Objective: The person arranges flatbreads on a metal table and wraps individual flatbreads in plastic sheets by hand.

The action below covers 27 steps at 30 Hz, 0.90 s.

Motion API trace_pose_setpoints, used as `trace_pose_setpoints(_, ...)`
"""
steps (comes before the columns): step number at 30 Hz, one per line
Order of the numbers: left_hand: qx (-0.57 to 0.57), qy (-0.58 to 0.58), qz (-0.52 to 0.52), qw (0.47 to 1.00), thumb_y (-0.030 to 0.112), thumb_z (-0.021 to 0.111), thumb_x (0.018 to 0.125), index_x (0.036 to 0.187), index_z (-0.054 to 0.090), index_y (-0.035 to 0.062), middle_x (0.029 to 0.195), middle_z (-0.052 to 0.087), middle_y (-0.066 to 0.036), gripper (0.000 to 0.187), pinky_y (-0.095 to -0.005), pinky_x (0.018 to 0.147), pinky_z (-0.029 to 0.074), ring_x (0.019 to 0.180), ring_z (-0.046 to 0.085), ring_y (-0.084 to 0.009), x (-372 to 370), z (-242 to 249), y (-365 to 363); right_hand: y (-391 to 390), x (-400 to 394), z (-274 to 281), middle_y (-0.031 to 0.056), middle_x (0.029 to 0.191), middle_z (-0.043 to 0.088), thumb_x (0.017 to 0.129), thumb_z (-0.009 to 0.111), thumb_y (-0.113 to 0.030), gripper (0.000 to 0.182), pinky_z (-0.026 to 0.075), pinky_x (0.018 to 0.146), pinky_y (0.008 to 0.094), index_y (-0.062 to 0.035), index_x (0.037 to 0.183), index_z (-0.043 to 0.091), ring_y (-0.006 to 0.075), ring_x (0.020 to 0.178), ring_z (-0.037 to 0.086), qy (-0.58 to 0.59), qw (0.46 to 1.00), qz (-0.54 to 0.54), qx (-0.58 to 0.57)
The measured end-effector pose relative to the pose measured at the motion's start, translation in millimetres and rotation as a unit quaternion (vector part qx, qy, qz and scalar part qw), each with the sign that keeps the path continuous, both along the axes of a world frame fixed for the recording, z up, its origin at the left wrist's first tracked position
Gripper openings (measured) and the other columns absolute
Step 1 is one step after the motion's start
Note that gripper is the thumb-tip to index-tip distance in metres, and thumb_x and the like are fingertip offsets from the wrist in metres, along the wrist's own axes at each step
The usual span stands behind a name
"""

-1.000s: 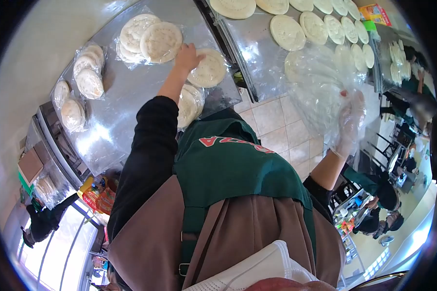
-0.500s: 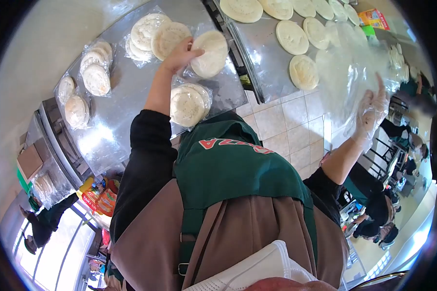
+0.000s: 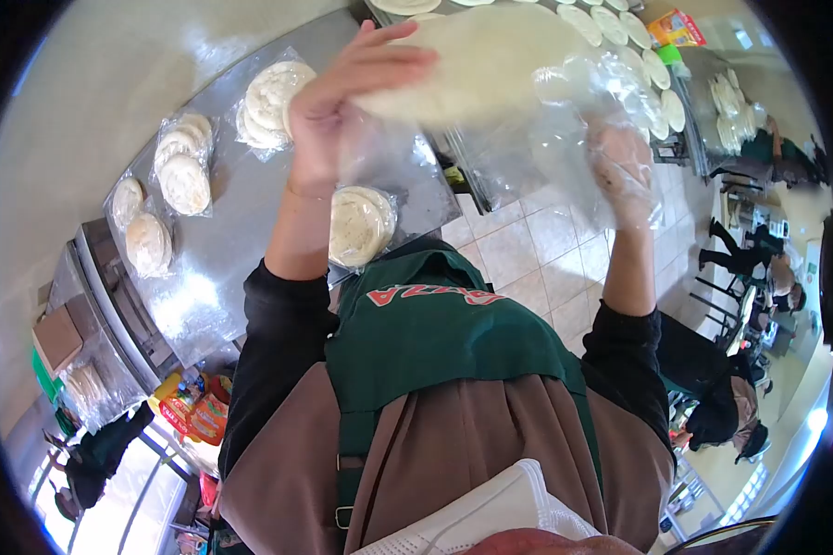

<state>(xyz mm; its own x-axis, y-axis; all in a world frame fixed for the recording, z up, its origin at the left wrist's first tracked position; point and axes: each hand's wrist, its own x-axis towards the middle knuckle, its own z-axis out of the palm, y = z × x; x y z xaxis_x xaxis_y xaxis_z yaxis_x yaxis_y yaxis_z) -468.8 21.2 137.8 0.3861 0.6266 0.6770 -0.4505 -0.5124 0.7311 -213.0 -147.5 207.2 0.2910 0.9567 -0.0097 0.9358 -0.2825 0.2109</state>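
A pale round flatbread [image 3: 491, 69], blurred by motion, is raised between my two hands near the far side of the steel tables. My bare left hand [image 3: 347, 88] grips its left edge, with fingers over the top. My right hand [image 3: 625, 166], in a clear plastic glove, is closed on a clear plastic bag [image 3: 565, 129] that hangs under and beside the flatbread's right side. Below my left wrist, a bagged stack of flatbreads [image 3: 359, 225] lies at the near edge of the left table.
More bagged flatbreads [image 3: 183, 171] lie on the left steel table [image 3: 227, 222]. Loose rounds [image 3: 611, 26] cover the far table, beside an orange and yellow packet [image 3: 676, 30]. A tiled floor gap [image 3: 546, 245] separates the tables. Several people work at the right; another person [image 3: 93, 467] is lower left.
My left hand has lifted the flatbread off the left table and moved it right. My right hand has come inward with the plastic bag, so the two now overlap in view.
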Motion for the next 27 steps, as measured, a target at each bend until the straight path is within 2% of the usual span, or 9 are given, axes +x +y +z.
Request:
trace_pose_setpoints(5, 0.127, 0.090, -0.157, 0.975, -0.015, 0.050, 0.057, 0.086, 0.073, 0.0189, 0.104, 0.067, -0.001, 0.050, -0.0473, 0.112, 0.009, 0.120, 0.049, -0.0280, 27, 25, -39, 12, 19, -19, 0.0152, 0.100, 0.063, 0.080, 0.055, -0.018, 0.023, 0.045, 0.086, 0.0381, -0.0058, 0.096, 0.065, 0.0348, 0.093, 0.059, 0.354, 0.914, 0.071, 0.187)
trace_pose_setpoints(7, 0.121, 0.090, -0.157, 0.976, -0.018, 0.049, 0.057, 0.087, 0.073, 0.0245, 0.103, 0.067, 0.003, 0.057, -0.0491, 0.112, 0.010, 0.120, 0.049, -0.0272, 34, 9, -45, 8, 32, -31, 0.0143, 0.097, 0.065, 0.081, 0.056, -0.020, 0.025, 0.045, 0.085, 0.0353, -0.0021, 0.094, 0.065, 0.0300, 0.090, 0.060, 0.268, 0.929, 0.164, 0.195)
trace_pose_setpoints(9, 0.169, 0.115, -0.111, 0.973, -0.002, 0.063, 0.066, 0.086, 0.074, 0.0214, 0.100, 0.068, 0.000, 0.032, -0.0475, 0.112, 0.011, 0.119, 0.049, -0.0292, 33, 2, -44, 0, 16, -33, 0.0143, 0.095, 0.066, 0.083, 0.053, -0.021, 0.027, 0.045, 0.085, 0.0353, 0.0010, 0.092, 0.065, 0.0256, 0.092, 0.061, 0.594, 0.757, -0.137, 0.238)
trace_pose_setpoints(13, 0.192, 0.144, -0.113, 0.964, -0.013, 0.056, 0.061, 0.086, 0.073, 0.0257, 0.102, 0.067, 0.007, 0.049, -0.0503, 0.112, 0.010, 0.122, 0.047, -0.0262, 28, 6, -42, -6, 7, -49, 0.0118, 0.090, 0.064, 0.091, 0.049, -0.036, 0.043, 0.045, 0.077, 0.0277, 0.0039, 0.093, 0.064, 0.0158, 0.083, 0.058, 0.782, 0.477, -0.221, 0.334)
trace_pose_setpoints(15, 0.220, 0.168, -0.125, 0.953, -0.011, 0.056, 0.062, 0.086, 0.073, 0.0262, 0.111, 0.064, 0.003, 0.048, -0.0510, 0.111, 0.010, 0.124, 0.045, -0.0271, 26, 5, -41, -6, -2, -43, 0.0119, 0.089, 0.064, 0.091, 0.054, -0.037, 0.044, 0.045, 0.077, 0.0278, 0.0055, 0.094, 0.065, 0.0156, 0.081, 0.059, 0.799, 0.478, -0.196, 0.307)
trace_pose_setpoints(17, 0.247, 0.194, -0.134, 0.940, -0.010, 0.057, 0.063, 0.086, 0.073, 0.0266, 0.119, 0.060, 0.000, 0.046, -0.0517, 0.111, 0.010, 0.127, 0.042, -0.0280, 25, 9, -45, -3, -9, -43, 0.0115, 0.090, 0.066, 0.089, 0.059, -0.028, 0.033, 0.046, 0.080, 0.0301, 0.0037, 0.094, 0.067, 0.0185, 0.081, 0.061, 0.643, 0.665, -0.206, 0.318)
trace_pose_setpoints(20, 0.227, 0.188, -0.050, 0.954, -0.012, 0.056, 0.065, 0.100, 0.070, 0.0247, 0.135, 0.045, -0.009, 0.052, -0.0521, 0.111, 0.015, 0.132, 0.034, -0.0311, 22, 20, -55, -5, -14, -27, 0.0102, 0.087, 0.066, 0.086, 0.064, -0.024, 0.025, 0.046, 0.080, 0.0306, 0.0002, 0.091, 0.069, 0.0193, 0.081, 0.061, 0.589, 0.728, -0.165, 0.310)
trace_pose_setpoints(25, -0.213, 0.037, -0.184, 0.959, -0.010, 0.056, 0.077, 0.123, 0.055, 0.0136, 0.129, 0.045, -0.011, 0.051, -0.0399, 0.096, 0.045, 0.125, 0.040, -0.0240, 17, 5, -44, -9, -10, -32, 0.0100, 0.084, 0.065, 0.087, 0.063, -0.020, 0.019, 0.045, 0.074, 0.0299, -0.0015, 0.086, 0.070, 0.0184, 0.078, 0.059, 0.473, 0.805, -0.036, 0.357)
trace_pose_setpoints(27, -0.214, 0.078, -0.168, 0.959, -0.008, 0.054, 0.081, 0.121, 0.055, 0.0096, 0.128, 0.045, -0.010, 0.044, -0.0369, 0.091, 0.049, 0.120, 0.043, -0.0215, 20, 5, -40, -10, -17, -26, 0.0108, 0.083, 0.065, 0.086, 0.063, -0.017, 0.018, 0.046, 0.072, 0.0305, -0.0010, 0.085, 0.069, 0.0187, 0.078, 0.059, 0.462, 0.803, 0.021, 0.376)
